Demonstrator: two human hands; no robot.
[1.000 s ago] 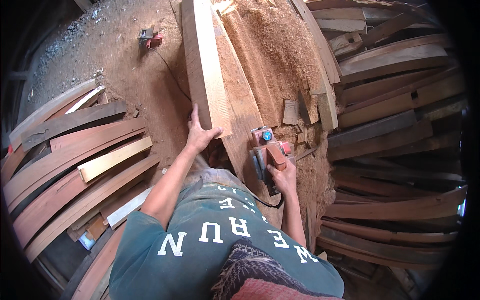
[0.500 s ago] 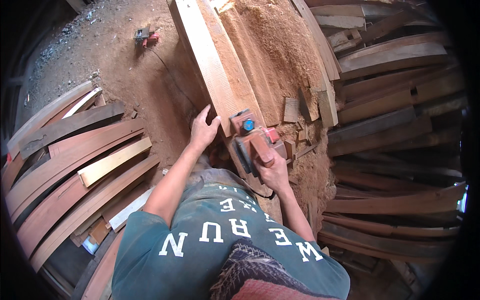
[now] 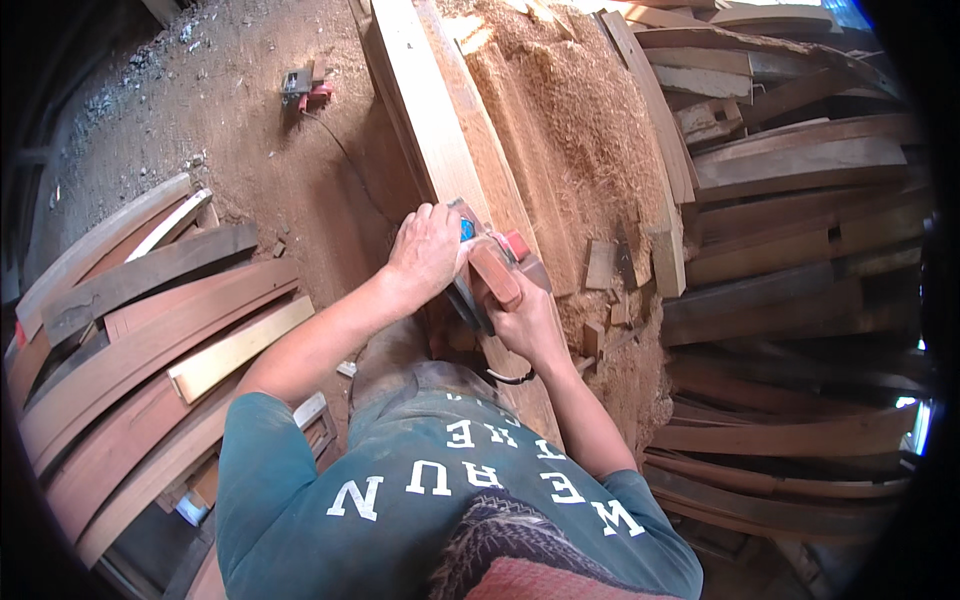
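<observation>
An electric hand planer [image 3: 496, 274], dusty brown with a blue knob and a red part, sits at the near end of a pale wooden board [image 3: 432, 105]. My right hand [image 3: 530, 328] is wrapped round the planer's rear handle. My left hand [image 3: 425, 250] is closed over the planer's front beside the blue knob; its fingertips are partly hidden. The board runs away from me on top of a wider timber [image 3: 490, 160], and the planer covers its near end. A short black cord loop [image 3: 512, 379] shows by my right wrist.
Sawdust and shavings [image 3: 560, 140] heap up right of the board, with small wood offcuts [image 3: 602, 265] nearby. Curved planks [image 3: 800, 170] are stacked at the right, and more planks [image 3: 150, 340] at the left. A red-and-grey corded tool [image 3: 310, 90] lies on the ground at far left.
My left hand has moved from open beside the board onto the front of the planer and closed there. The right hand still grips the planer, and the view has shifted slightly.
</observation>
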